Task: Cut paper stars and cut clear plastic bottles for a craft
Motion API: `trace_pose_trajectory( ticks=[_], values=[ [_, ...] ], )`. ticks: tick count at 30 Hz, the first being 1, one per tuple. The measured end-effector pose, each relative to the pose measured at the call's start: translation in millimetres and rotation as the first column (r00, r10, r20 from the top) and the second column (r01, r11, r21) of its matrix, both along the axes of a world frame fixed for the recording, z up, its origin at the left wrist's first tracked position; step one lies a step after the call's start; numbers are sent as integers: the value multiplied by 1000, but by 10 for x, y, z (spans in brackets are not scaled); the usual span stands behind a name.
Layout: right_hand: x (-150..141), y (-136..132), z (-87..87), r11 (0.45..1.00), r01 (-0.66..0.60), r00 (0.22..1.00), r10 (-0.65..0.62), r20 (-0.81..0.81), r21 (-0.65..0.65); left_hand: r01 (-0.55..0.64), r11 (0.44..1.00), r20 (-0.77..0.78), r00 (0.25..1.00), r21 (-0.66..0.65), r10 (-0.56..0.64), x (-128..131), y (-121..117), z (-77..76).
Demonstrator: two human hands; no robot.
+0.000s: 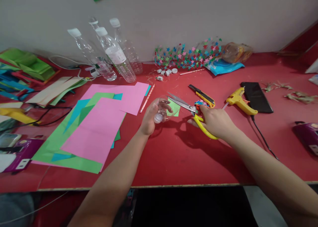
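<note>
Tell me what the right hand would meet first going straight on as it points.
Probably the clear rounded plastic piece in the left hand, with the yellow-handled metal scissors arriving ahead; depth is unclear.

Your left grip (149, 118) held a clear bottle piece (164, 110) over the bench (174, 164); your right grip (216, 121) held scissors (184, 104), blades near it. Paper (96, 127) lay to your left, a glue gun (238, 100) to your right.

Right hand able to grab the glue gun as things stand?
Probably not: the right hand grips the scissors and would likely have to put them down first, though the glue gun lies nearby.
</note>
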State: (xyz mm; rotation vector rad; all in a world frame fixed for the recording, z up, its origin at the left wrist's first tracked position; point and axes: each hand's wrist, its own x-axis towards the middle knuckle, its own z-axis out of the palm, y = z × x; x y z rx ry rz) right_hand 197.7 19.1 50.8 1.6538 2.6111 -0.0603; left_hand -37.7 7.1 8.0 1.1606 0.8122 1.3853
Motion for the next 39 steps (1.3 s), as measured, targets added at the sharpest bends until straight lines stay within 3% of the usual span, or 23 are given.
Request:
trace_pose_trajectory(
  ticks=[19, 24, 31, 39],
  values=[
    [0, 15, -82, 997, -38, 998, 35, 58, 64, 50, 998, 15, 999, 42, -51, -19, -31, 15],
    [4, 43, -89, 998, -5, 999, 2, 49, 55, 126, 991, 85, 989, -54, -121, 22, -42, 72],
    [40, 99, -68, 994, 107, 985, -110, -134, -25, 318, 928, 287, 923, -193, -257, 5, -55, 204],
    [71, 114, -35, 994, 108, 982, -110, -151, -24, 280, 934, 312, 928, -224, -204, -23, -27, 139]
  ],
)
